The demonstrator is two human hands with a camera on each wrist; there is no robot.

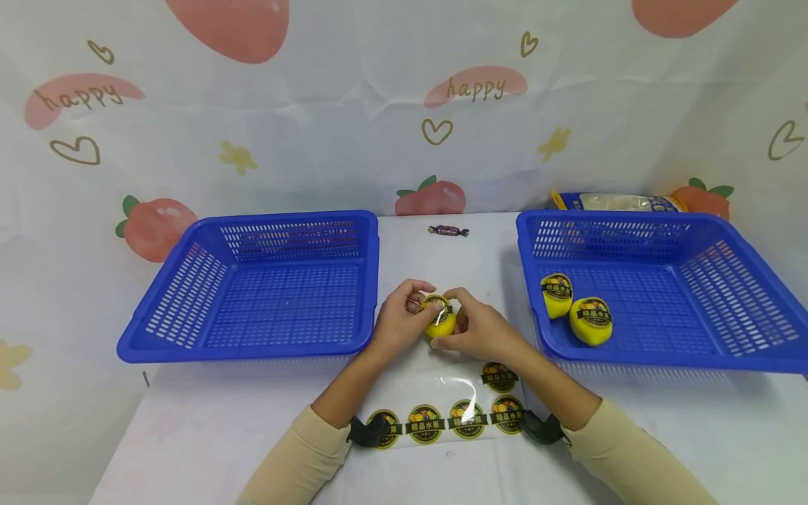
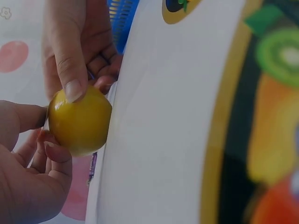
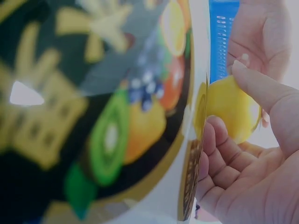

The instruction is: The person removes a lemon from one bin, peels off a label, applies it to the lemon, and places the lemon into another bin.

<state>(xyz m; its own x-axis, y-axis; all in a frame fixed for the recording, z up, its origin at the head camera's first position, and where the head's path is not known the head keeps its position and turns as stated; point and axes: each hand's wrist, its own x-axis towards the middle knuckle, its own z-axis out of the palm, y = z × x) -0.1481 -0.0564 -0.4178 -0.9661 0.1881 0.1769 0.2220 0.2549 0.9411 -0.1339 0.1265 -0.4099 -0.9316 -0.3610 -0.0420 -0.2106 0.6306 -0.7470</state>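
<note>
Between both hands is a yellow lemon (image 1: 444, 325), held above the sheet with a round black-and-gold fruit sticker (image 1: 435, 308) on its upper side. My left hand (image 1: 402, 317) holds it from the left, its thumb lying over the sticker. From the right, my right hand (image 1: 482, 330) grips the lemon between thumb and fingers. The left wrist view has the lemon (image 2: 80, 122) with a thumb pressed on its skin. Below the hands lies a clear sticker sheet (image 1: 416, 384) bearing several round stickers (image 1: 425, 424).
A blue basket (image 1: 290, 349) stands left. The right blue basket (image 1: 669, 359) holds two stickered lemons, one upright (image 1: 557, 296) by the wall and another (image 1: 591, 321) beside it. A wrapped candy (image 1: 448, 231) lies at the back; a plastic packet (image 1: 618, 202) sits behind the right basket.
</note>
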